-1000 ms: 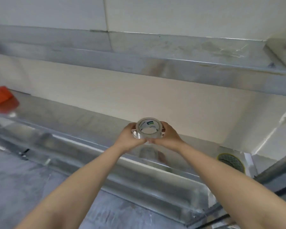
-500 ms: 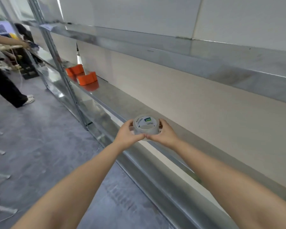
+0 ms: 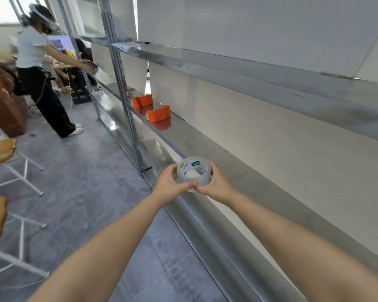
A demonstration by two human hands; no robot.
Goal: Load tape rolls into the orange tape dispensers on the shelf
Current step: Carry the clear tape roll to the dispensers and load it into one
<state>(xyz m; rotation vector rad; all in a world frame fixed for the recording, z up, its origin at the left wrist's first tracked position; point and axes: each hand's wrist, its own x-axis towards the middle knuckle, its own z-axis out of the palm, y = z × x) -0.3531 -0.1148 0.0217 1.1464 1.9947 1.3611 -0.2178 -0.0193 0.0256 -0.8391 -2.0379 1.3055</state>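
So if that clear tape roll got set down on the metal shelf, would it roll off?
Probably only on edge: the tape roll is round, the shelf smooth. Flat, it likely stays. Both hands hold it easily, so it seems light and stiff.

The scene is being lit brightly and evenly, with daylight coming in from windows [image 3: 2, 12] at the upper left, where the panes are being blown out to near white. Soft reflections are being thrown along the metal shelf [image 3: 238, 179], and the orange tape dispensers [image 3: 158, 113] are being mirrored as a red smear on it. Glare is being caught on the clear tape roll [image 3: 193, 174]. Only faint, diffuse shadows are being cast on the floor [image 3: 92, 192]. Straight uprights and shelf edges are being bent by wide-angle distortion toward the frame edges. The stools [image 3: 0, 149] at the left and the standing person [image 3: 37, 68] are being softened by slight motion blur.
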